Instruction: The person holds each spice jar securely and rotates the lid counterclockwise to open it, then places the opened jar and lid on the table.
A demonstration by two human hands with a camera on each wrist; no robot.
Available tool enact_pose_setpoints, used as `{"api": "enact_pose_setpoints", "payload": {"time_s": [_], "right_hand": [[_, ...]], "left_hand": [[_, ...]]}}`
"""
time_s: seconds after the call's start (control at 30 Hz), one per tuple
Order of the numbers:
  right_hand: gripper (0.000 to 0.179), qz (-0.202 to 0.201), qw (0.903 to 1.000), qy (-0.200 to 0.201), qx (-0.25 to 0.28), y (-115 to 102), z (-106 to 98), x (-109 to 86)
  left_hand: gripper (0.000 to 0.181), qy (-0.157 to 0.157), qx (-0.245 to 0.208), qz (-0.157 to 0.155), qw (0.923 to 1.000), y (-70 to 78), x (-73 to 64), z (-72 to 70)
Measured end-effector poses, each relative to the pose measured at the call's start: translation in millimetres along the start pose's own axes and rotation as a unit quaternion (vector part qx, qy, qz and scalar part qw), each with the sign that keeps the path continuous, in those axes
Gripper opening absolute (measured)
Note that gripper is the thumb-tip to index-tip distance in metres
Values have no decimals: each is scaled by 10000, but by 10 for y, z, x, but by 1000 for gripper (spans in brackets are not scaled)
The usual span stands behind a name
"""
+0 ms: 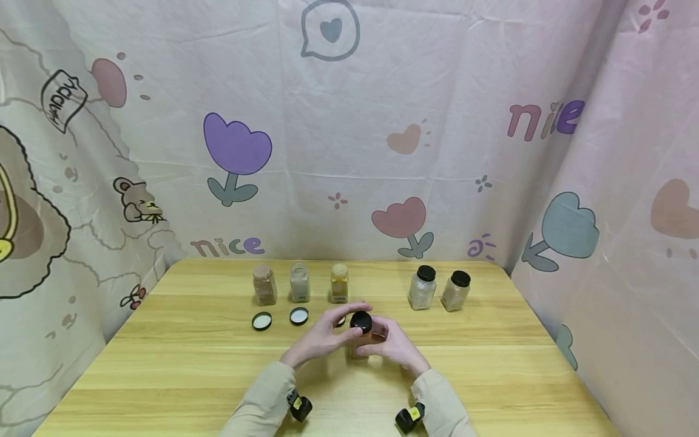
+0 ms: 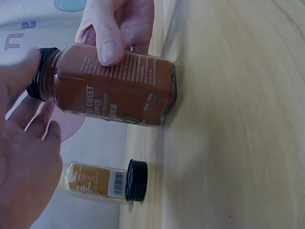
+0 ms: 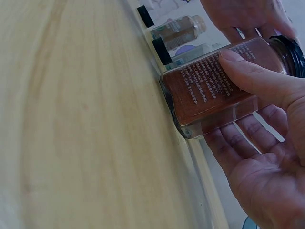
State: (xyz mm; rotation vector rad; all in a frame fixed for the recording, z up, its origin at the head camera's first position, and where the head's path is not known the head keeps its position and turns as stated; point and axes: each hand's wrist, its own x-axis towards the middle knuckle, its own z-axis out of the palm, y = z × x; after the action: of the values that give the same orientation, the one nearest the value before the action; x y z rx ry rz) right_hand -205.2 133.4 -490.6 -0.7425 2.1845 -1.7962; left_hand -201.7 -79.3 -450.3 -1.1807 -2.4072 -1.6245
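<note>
We gripped the jar (image 2: 116, 90) with our right hand (image 1: 397, 346), likely steadying it, while our left hand (image 1: 321, 337) pinched the lid (image 1: 361, 321) atop it.

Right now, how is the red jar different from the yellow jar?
The red jar wears a black lid; the yellow jar doesn't. The left hand and right hand hold the red jar; the yellow jar stands untouched. The red jar looks reddish-brown inside; the yellow jar looks yellow. Both are see-through with printing.
</note>
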Motion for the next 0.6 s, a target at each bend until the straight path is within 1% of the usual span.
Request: {"api": "enact_pose_setpoints", "payload": {"time_s": [0.2, 0.43, 0.6], "right_hand": [[56, -39, 10000, 13, 12, -6, 3, 2], [53, 28, 10000, 53, 11, -4, 5, 4], [53, 49, 10000, 45, -25, 5, 4, 9]], "left_hand": [[47, 354, 127, 24, 9993, -11, 21, 27], [47, 794, 312, 331, 9958, -1, 31, 83], [47, 1004, 434, 256, 9937, -15, 40, 121]]}}
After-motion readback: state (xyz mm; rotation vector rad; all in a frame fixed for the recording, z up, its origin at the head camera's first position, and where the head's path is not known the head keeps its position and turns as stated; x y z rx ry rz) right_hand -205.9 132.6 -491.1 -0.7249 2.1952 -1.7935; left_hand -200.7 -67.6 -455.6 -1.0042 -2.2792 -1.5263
